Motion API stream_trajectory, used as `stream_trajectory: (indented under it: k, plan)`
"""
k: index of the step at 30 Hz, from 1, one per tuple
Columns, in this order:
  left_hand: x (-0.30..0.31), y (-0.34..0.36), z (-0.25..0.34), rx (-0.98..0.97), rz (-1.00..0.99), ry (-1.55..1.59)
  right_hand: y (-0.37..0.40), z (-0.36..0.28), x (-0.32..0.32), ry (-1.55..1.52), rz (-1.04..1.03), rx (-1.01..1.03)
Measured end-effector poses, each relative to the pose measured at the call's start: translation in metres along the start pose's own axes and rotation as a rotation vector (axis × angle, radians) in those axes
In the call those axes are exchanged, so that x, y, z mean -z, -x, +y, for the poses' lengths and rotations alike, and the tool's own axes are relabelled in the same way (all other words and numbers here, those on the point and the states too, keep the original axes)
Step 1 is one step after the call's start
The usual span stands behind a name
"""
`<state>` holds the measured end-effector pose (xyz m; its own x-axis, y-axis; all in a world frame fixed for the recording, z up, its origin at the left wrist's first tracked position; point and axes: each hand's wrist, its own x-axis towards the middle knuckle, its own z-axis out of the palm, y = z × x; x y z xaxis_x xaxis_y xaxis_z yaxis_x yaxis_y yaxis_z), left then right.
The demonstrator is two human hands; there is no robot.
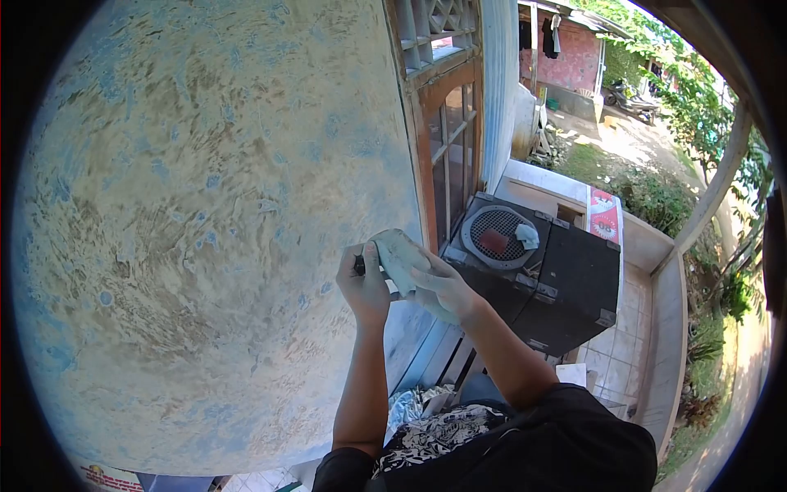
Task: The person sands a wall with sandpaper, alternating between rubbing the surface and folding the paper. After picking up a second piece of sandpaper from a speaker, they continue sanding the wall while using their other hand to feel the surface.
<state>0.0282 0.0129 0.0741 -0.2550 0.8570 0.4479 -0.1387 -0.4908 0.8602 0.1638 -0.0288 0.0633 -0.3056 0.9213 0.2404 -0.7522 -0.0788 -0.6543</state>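
Between my hands is a pale grey-green, dusty pad (399, 252), bent or rounded at its upper edge; I cannot make out exactly what kind it is. My left hand (366, 287) grips its left side, the thumb lying along the edge. A small dark thing (359, 264) shows between the thumb and fingers of that hand. On the other side, my right hand (447, 291) is closed around the pad's lower right part. Pale dust coats both hands. Just behind them rises a wall (205, 246) with blotchy white, beige and blue paint.
To the right stands a black speaker box (566, 279) with a round grille (496, 238); a crumpled white piece (527, 236) lies on it. Beyond the wall is a wooden-framed window (451, 131). A low porch wall (668, 328) borders the tiled floor (627, 344).
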Motion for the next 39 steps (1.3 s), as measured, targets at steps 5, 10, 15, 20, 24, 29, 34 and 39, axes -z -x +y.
stream_trajectory:
  k: [5, 10, 15, 20, 24, 29, 34, 39]
  plan:
    - [-0.015, -0.012, -0.011, -0.101, 0.106, -0.154, -0.036, 0.022, 0.022, 0.113, 0.095, 0.185]
    - [-0.043, -0.016, -0.027, -0.001, 0.092, -0.219, -0.071, -0.003, 0.023, 0.011, 0.274, 0.37]
    - [-0.064, -0.034, -0.028, -0.031, -0.001, -0.488, -0.104, -0.025, 0.043, 0.117, 0.368, 0.486]
    - [-0.055, -0.066, -0.015, -0.451, 0.091, -0.816, -0.131, -0.039, 0.084, 0.594, 0.546, 0.53]
    - [-0.043, -0.076, -0.001, -0.656, 0.182, -1.2, -0.171, -0.046, 0.114, 0.674, 0.658, 0.663]
    - [-0.035, -0.085, -0.016, -0.643, 0.314, -1.603, -0.237, -0.05, 0.111, 0.786, 0.686, 0.994]
    - [-0.021, -0.091, -0.024, -0.481, 0.25, -1.727, -0.241, -0.014, 0.046, 1.048, 0.312, 1.199]
    - [-0.011, -0.09, -0.03, -0.523, 0.267, -1.79, -0.262, -0.023, 0.119, 1.164, 0.262, 1.272]
